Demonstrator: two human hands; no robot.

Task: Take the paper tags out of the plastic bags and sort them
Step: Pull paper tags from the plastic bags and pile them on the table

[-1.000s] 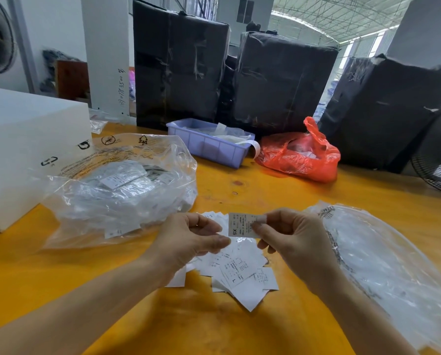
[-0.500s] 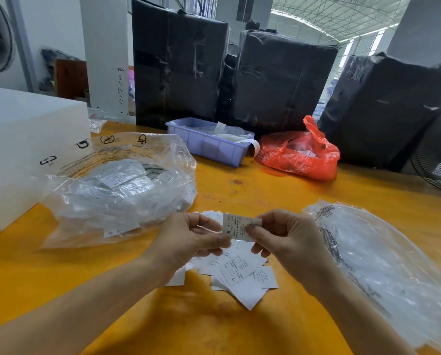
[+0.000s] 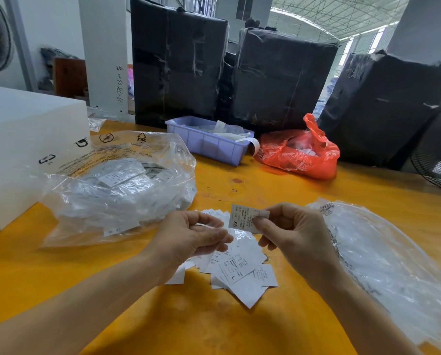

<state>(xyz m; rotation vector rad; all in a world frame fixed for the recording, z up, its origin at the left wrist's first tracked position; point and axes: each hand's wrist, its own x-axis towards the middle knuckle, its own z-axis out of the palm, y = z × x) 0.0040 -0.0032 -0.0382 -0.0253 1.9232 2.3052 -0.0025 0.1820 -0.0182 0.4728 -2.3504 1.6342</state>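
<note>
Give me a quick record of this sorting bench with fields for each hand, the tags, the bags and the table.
right hand: pinches one paper tag marked XS
left hand: fingers curled, whether it holds anything is unclear
loose tags: pile under the hands
left clear bag: more tags inside
right clear bag: lying flat
table: yellow

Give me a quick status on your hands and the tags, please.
Right hand pinching XS tag. Left hand curled, contents unclear. Loose tags piled below. Nothing blocking.
</note>
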